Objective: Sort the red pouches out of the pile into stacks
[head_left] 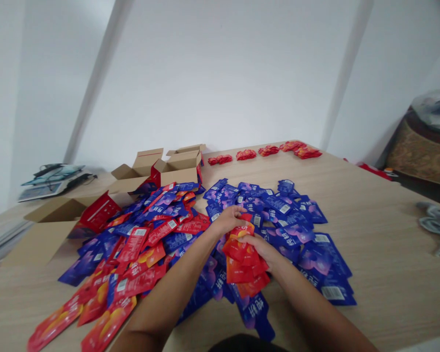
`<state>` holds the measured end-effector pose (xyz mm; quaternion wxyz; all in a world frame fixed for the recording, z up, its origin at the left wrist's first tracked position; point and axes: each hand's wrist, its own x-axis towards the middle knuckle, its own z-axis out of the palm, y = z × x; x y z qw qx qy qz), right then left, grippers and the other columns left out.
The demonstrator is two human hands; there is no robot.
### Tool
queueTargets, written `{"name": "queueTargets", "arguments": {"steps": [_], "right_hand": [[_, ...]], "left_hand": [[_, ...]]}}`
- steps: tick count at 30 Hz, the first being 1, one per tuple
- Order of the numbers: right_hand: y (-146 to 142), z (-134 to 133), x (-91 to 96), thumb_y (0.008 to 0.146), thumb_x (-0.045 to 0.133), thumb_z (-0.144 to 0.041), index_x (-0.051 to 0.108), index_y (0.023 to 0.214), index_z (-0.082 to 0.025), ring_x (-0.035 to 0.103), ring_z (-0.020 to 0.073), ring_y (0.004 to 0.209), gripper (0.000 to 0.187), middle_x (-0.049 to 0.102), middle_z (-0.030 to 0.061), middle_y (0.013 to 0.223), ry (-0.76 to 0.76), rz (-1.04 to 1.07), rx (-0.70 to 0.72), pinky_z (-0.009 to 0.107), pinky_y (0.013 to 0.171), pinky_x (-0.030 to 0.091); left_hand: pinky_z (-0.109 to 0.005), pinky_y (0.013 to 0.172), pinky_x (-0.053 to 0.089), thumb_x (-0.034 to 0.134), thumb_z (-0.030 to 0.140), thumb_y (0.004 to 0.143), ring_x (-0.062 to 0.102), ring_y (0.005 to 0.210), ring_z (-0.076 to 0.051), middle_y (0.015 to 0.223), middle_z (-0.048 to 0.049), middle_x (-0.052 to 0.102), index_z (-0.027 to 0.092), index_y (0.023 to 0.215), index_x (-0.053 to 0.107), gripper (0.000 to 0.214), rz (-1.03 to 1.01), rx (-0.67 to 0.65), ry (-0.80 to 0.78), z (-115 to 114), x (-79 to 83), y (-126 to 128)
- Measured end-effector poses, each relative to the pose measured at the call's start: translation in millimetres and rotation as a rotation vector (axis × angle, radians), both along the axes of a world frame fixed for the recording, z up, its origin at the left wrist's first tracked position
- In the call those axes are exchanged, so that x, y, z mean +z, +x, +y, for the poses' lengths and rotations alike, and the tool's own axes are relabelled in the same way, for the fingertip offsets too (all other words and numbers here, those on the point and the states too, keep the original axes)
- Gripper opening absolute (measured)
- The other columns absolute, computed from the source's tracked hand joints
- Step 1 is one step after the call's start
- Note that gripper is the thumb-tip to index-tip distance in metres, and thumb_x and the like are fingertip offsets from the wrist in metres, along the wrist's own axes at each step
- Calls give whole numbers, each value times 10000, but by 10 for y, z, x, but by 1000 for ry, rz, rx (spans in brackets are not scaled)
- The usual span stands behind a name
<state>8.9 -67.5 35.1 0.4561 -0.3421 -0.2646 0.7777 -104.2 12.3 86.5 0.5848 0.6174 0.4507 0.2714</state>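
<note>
My right hand [259,248] grips a fanned bunch of red sachets [242,271] with orange fruit pictures. Its fingers are closed over the middle of the bunch. My left hand [230,220] has its fingers bent at the upper end of the same sachets, apparently pinching them. Under and around both hands spreads a loose layer of blue sachets [284,234] with purple pictures and white lettering. To the left lies a mixed heap of red and blue sachets [139,244]. Some long red sachets [108,325] lie at its near edge.
Open cardboard boxes [51,230] stand behind and left of the heap. Several small red sachet bundles [246,154] line the far edge of the wooden table [381,230]. Flat papers and a dark cord [55,181] are at the far left. Grey cloth [438,222] lies at right.
</note>
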Motion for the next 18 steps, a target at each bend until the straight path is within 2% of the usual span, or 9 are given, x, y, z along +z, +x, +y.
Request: {"name": "queueTargets", "arguments": {"steps": [3,6,9,14,18], "right_hand": [[14,2,8,625,650,-194,657,844,-154,674,165,605,222,729,25,717,-13,9,39,279,670,518],[35,10,7,628,642,-200,658,842,-144,676,166,618,221,733,34,727,-4,27,57,282,677,519],[49,15,-5,638,642,-219,657,846,-148,680,175,624,220,731,27,719,-12,26,74,291,677,522],[39,16,-17,652,622,-224,651,850,-173,691,198,626,206,734,23,724,-56,29,107,328,682,536],[24,15,3,673,600,-220,654,895,-166,703,223,670,234,741,50,762,-67,74,177,358,708,541]], "left_hand": [[-207,543,413,717,78,531,544,517,-81,619,30,617,123,829,609,320,17,-27,12,5,-20,15],[-217,561,426,727,104,532,548,535,-90,609,36,607,137,745,564,270,-32,82,73,-4,-76,34],[-210,538,393,697,128,584,514,527,-84,593,50,567,149,703,525,210,19,163,203,-18,-152,49],[-205,535,341,624,197,694,460,550,-83,597,66,494,171,722,500,130,225,200,463,-60,-226,43],[-212,551,339,525,174,766,448,551,-92,600,78,439,196,844,465,101,310,229,569,-94,-266,60]]}}
